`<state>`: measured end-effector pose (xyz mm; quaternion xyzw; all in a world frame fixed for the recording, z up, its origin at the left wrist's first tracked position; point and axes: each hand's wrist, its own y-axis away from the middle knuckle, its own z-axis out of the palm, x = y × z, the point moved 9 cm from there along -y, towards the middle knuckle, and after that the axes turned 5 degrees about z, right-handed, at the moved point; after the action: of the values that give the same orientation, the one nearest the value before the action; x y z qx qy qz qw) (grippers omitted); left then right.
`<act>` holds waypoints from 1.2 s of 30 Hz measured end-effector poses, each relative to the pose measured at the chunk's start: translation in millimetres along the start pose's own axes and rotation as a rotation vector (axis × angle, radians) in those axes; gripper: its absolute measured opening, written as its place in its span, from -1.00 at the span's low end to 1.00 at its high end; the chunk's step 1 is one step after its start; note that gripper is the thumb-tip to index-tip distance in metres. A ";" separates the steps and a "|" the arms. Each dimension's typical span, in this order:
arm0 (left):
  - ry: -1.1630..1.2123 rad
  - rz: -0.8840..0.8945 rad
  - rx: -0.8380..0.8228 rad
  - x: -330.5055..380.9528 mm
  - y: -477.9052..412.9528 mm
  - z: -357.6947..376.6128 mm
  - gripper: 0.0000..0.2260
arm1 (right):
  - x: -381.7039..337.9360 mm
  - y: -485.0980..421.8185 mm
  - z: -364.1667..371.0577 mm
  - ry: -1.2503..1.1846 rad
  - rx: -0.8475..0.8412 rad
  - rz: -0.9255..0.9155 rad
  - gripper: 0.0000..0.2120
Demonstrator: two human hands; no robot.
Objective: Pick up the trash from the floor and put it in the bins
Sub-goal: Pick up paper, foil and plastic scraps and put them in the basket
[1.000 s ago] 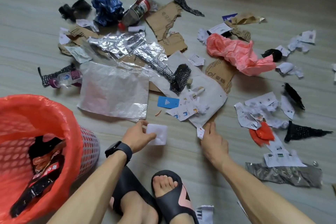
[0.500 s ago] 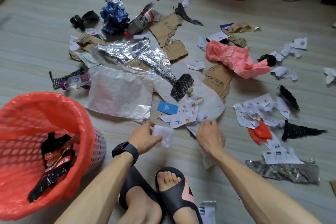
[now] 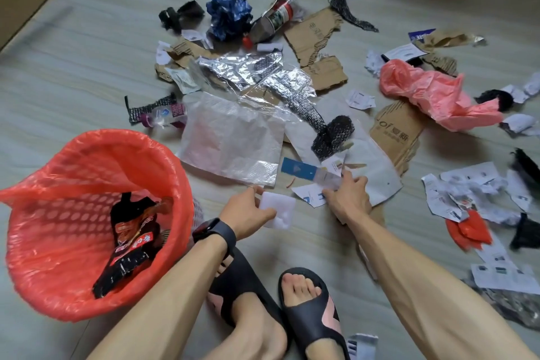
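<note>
Head view: a white square scrap (image 3: 279,209) is pinched between the thumb and fingers of the left hand (image 3: 248,210), close in front of the feet. Paper scraps (image 3: 311,194) beside a blue card (image 3: 298,169) are gripped by the curled fingers of the right hand (image 3: 349,199), though that spot is blurred. The red-lined bin (image 3: 96,137) is set at the left, near the left wrist, and black and red wrappers (image 3: 131,242) are seen inside it. Silver foil (image 3: 233,143), torn cardboard (image 3: 394,131) and a pink bag (image 3: 432,93) are strewn farther out.
</note>
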<state>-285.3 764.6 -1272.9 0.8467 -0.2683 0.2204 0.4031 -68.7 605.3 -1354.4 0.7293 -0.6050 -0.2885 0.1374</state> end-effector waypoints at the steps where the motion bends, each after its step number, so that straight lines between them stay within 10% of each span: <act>1: -0.001 0.000 0.004 1.0 1.3 -3.3 -0.55 | 0.8 -0.3 1.0 -0.001 0.003 -0.006 -0.46; 8: -0.031 0.049 0.091 21.8 22.6 -40.3 -0.56 | -0.2 21.3 -32.9 -0.182 0.116 -0.199 -0.85; 22: -0.131 0.045 0.474 9.8 153.3 -215.3 -0.50 | -139.7 182.2 -141.9 -0.186 0.257 -0.768 -0.89; 33: -0.098 -0.396 0.478 -146.5 219.8 -247.3 -0.47 | -305.0 325.5 -40.1 0.211 -0.228 -1.055 -0.83; 36: -0.144 -0.465 0.463 -155.3 220.6 -249.3 -0.42 | -310.8 329.3 -16.2 0.453 -0.265 -1.094 -0.49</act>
<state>-581.7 890.1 -1096.0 0.9677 -0.0386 0.1175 0.2196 -355.3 826.1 -1081.5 0.9544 -0.0572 -0.2279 0.1840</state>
